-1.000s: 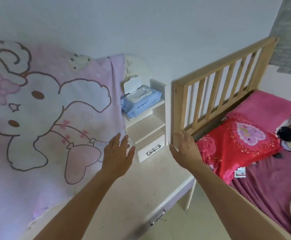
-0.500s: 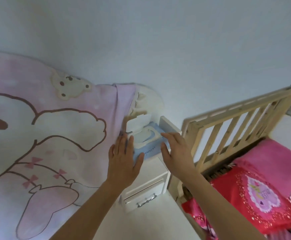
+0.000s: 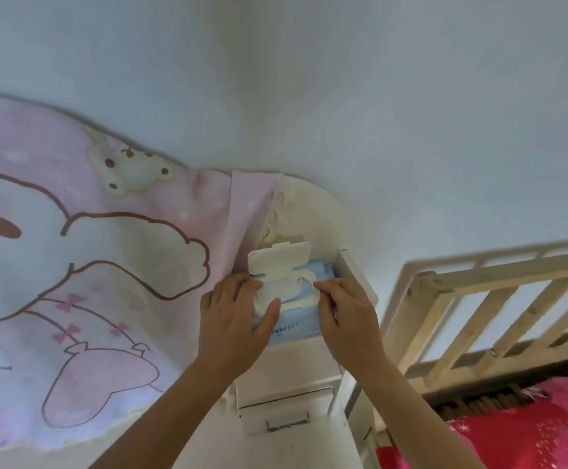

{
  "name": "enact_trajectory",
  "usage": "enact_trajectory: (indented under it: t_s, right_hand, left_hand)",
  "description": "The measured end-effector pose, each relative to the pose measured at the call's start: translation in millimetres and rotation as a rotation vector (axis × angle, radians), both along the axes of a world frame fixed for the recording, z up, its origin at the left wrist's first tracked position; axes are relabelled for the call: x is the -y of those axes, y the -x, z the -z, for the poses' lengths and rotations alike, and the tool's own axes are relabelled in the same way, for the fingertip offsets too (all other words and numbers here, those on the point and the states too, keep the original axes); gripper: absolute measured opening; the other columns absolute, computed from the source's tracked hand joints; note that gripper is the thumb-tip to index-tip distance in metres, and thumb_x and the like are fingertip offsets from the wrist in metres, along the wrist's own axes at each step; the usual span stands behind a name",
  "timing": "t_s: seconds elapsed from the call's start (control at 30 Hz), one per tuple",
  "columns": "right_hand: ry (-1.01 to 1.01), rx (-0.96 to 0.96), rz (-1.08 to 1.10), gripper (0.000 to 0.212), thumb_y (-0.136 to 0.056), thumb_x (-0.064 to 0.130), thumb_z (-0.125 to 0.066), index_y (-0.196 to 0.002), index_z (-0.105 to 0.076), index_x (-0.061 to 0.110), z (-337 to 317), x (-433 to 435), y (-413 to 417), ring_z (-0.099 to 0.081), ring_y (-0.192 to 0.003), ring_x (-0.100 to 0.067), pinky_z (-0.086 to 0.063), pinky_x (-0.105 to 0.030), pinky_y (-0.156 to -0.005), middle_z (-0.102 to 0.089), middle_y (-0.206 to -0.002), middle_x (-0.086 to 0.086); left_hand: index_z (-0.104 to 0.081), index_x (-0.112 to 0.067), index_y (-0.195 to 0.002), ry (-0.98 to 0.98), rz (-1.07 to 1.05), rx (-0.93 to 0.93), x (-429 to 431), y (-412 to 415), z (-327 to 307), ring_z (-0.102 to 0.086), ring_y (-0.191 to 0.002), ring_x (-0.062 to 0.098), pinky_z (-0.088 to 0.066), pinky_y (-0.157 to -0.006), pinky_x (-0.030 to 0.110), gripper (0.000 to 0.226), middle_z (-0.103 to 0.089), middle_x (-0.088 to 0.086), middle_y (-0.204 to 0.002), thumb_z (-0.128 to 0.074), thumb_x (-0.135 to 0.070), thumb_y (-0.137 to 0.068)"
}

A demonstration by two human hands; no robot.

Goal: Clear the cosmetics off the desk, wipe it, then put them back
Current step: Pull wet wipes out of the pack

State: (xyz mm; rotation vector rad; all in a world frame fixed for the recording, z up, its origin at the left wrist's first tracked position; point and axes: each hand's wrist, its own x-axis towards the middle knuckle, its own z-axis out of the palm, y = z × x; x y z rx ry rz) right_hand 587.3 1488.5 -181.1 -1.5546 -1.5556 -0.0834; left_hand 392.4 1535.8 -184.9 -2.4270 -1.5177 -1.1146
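**Both hands at the wipe pack, wiping not started**

The blue soft wet-wipe pack (image 3: 296,328) sits on top of the white shelf unit (image 3: 286,370), centre of frame. Its white plastic flip lid (image 3: 279,257) stands open. The left hand (image 3: 231,319) grips the pack's left end, fingers over the side and thumb pressed on the white top. The right hand (image 3: 346,313) has its fingers (image 3: 326,286) curled and pinching at the right edge of the opening; can't tell if a wipe is between them.

A small drawer (image 3: 286,414) is shut, lower centre. The pink cartoon blanket (image 3: 72,265) fills the left of the frame. The wooden bed rail (image 3: 495,316) and red bedding (image 3: 512,441) are on the right.

No cosmetics are in view and the tabletop is barely in frame, so whether the clearing is done can't be confirmed. Judging by the reach for a wipe, it likely is. That leaves pulling a wipe, wiping the tabletop and putting the cosmetics back. Roughly a third done, at a guess.
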Motion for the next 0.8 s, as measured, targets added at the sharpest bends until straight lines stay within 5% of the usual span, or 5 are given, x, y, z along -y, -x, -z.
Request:
enact_trajectory:
  t_s: [0.17,0.37,0.53,0.8]
  right_hand:
    - [-0.008,0.045,-0.112,0.037,-0.099,0.023,-0.038,-0.116,-0.067,0.005,5,2,-9,-0.059,-0.103,-0.02,-0.048,-0.024,-0.093,-0.064,-0.113,-0.006]
    - [-0.018,0.083,-0.223,0.035,-0.093,0.014,-0.043,-0.114,-0.067,-0.001,6,0,-21,-0.063,-0.097,-0.027,-0.054,-0.033,-0.088,-0.067,-0.108,-0.012]
    - [-0.044,0.11,-0.238,0.029,-0.085,0.002,-0.057,-0.113,-0.066,-0.003,11,0,-23,-0.062,-0.096,-0.029,-0.055,-0.036,-0.087,-0.065,-0.108,-0.013]
    - [-0.033,0.036,-0.232,0.029,-0.094,0.015,-0.046,-0.111,-0.068,0.005,7,0,-16,-0.059,-0.1,-0.023,-0.053,-0.035,-0.089,-0.065,-0.111,-0.006]
  left_hand:
    - [-0.064,-0.018,-0.097,-0.048,-0.053,0.001,-6,-26,-21,-0.055,-0.089,0.021,-0.045,-0.078,0.034,0.035,-0.059,0.0,-0.097,-0.044,-0.046,-0.09]
    - [-0.064,-0.022,-0.088,0.041,-0.138,0.013,0,-56,-34,-0.051,-0.084,0.011,-0.043,-0.076,0.025,0.048,-0.059,-0.009,-0.089,-0.054,-0.068,-0.077]
    - [-0.057,-0.018,-0.076,0.156,-0.213,0.236,6,-52,-35,-0.053,-0.074,0.011,-0.042,-0.065,0.024,0.019,-0.058,-0.01,-0.077,-0.064,-0.031,-0.087]
    - [-0.056,-0.017,-0.079,0.174,-0.215,0.411,13,-25,-22,-0.051,-0.083,0.003,-0.036,-0.07,0.007,0.015,-0.054,-0.007,-0.088,-0.066,-0.02,-0.089]
